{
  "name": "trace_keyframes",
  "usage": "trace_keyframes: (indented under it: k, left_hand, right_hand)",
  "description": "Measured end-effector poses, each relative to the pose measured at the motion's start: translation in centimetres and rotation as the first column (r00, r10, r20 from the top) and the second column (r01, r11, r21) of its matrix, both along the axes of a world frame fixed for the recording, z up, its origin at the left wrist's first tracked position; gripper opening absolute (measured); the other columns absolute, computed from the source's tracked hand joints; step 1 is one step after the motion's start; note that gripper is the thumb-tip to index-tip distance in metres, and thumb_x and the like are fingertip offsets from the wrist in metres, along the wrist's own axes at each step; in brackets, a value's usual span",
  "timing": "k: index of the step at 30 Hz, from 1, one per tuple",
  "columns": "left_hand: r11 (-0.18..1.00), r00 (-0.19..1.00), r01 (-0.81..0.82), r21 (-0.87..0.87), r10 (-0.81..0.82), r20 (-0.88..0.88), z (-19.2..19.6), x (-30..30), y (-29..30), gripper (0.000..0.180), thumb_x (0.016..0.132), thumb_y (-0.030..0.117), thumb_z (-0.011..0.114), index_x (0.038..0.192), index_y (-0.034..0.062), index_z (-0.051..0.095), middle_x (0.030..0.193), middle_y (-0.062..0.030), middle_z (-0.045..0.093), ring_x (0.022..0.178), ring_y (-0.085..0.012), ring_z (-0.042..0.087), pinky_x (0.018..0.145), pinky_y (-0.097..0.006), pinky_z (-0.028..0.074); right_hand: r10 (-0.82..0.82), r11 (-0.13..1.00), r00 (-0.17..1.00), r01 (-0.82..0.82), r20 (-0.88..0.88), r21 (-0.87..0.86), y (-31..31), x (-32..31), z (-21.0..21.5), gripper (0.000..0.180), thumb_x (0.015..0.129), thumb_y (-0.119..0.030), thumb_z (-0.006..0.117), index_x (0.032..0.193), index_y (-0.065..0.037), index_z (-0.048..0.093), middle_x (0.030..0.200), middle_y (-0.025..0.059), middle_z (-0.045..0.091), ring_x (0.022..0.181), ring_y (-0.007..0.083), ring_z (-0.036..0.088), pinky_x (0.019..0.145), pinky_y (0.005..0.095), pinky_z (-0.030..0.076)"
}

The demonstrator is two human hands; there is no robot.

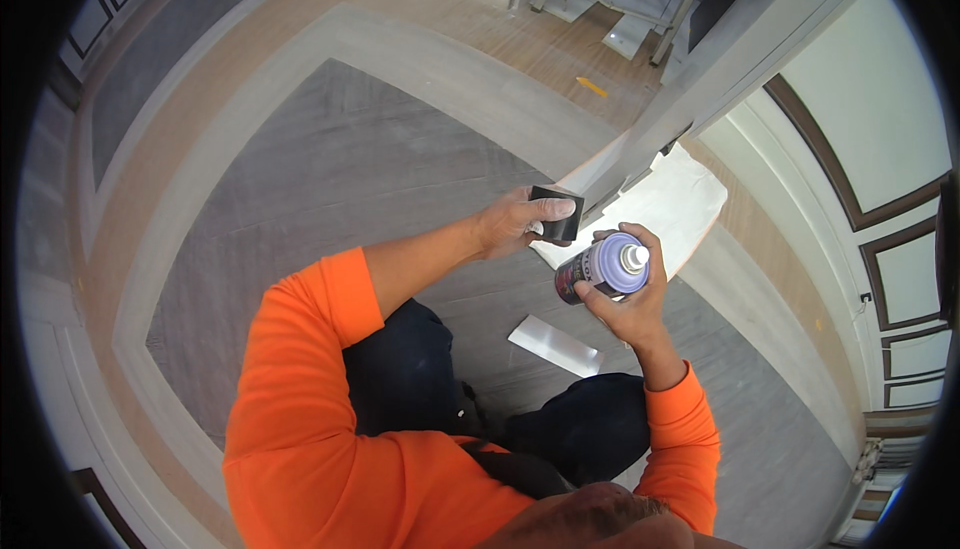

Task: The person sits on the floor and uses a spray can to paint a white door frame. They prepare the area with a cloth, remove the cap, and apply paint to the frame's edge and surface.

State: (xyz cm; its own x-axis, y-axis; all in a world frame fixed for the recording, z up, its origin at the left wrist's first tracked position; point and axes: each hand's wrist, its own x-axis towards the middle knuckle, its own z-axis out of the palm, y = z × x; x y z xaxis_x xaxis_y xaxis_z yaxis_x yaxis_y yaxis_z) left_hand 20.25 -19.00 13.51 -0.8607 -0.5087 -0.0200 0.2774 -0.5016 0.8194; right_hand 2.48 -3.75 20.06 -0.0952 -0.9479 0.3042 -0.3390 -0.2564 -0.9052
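Note:
My left hand [510,221] is closed on a small black rectangular piece [566,219], its thumb lying across the face. White dust or paint marks the fingertips. In my right hand [637,317] is a spray can [596,267] with a lilac top and a white nozzle, tilted so its top points up and to the right. The fingers wrap round its body, and none rests on the nozzle. Both hands are close to the foot of a pale upright frame [632,149]. A white sheet [695,199] lies on the floor beneath and beyond the can.
On the grey floor [280,189] between my knees and the can lies a shiny flat strip [556,346]. A metal stand [640,11] is beyond the frame at the far side. Panelled white wall [865,139] with brown trim runs along the right. A yellow marker [592,87] lies on the tan floor.

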Motion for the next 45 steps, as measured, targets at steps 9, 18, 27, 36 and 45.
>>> trace_keyframes:
  k: [9,18,27,36,45]
  left_hand:
    - [0.929,0.966,0.246,0.278,-0.212,-0.147,1.1,-0.1,1.4,0.081,0.092,0.063,0.061,0.148,0.0083,0.041,0.134,-0.0184,0.059,0.13,-0.031,0.054,0.106,-0.062,0.044]
    - [0.901,0.958,0.266,0.343,-0.207,-0.198,0.4,-0.6,1.3,0.072,0.095,0.06,0.058,0.144,0.0095,0.044,0.131,-0.0152,0.06,0.128,-0.0282,0.056,0.104,-0.06,0.046]
    - [0.971,0.983,-0.182,0.158,0.177,0.043,0.3,-1.0,-0.5,0.061,0.095,0.061,0.059,0.128,0.0101,0.055,0.113,-0.0058,0.061,0.113,-0.0167,0.059,0.093,-0.04,0.054]
    - [0.961,0.97,-0.239,0.142,0.231,0.07,0.9,-0.9,0.3,0.063,0.094,0.063,0.061,0.131,0.0136,0.051,0.11,-0.0004,0.06,0.1,-0.0107,0.061,0.078,-0.031,0.057]
    - [0.856,0.974,-0.151,0.495,0.043,0.223,-3.7,-3.1,1.5,0.067,0.1,0.067,0.039,0.141,0.0158,0.049,0.136,-0.0124,0.056,0.128,-0.0283,0.052,0.11,-0.055,0.039]
  right_hand:
    - [0.036,0.994,0.997,-0.03,0.061,-0.102,-0.1,-0.6,-0.1,0.079,0.07,-0.011,0.09,0.133,-0.002,0.043,0.124,0.0166,0.062,0.114,0.028,0.067,0.097,0.0393,0.055]
    - [-0.01,0.997,1.0,0.009,-0.018,-0.071,-0.6,-0.6,-0.3,0.083,0.069,-0.014,0.092,0.135,-0.002,0.045,0.122,0.0161,0.066,0.112,0.0245,0.068,0.096,0.0375,0.055]
    - [-0.135,0.981,0.976,0.156,-0.17,0.119,-1.9,-0.8,-1.4,0.08,0.068,-0.025,0.095,0.131,0.001,0.053,0.116,0.0117,0.067,0.106,0.02,0.066,0.095,0.0346,0.052]
    - [-0.14,0.985,0.99,0.142,-0.02,0.103,-1.9,-0.3,-1.9,0.078,0.072,-0.011,0.088,0.137,-0.003,0.048,0.125,0.014,0.06,0.113,0.0228,0.061,0.099,0.0359,0.049]
    - [0.124,0.988,0.983,-0.109,0.135,-0.112,-1.3,-0.5,-2.9,0.087,0.07,-0.02,0.092,0.136,-0.007,0.037,0.132,0.0202,0.054,0.124,0.0325,0.056,0.107,0.0471,0.045]
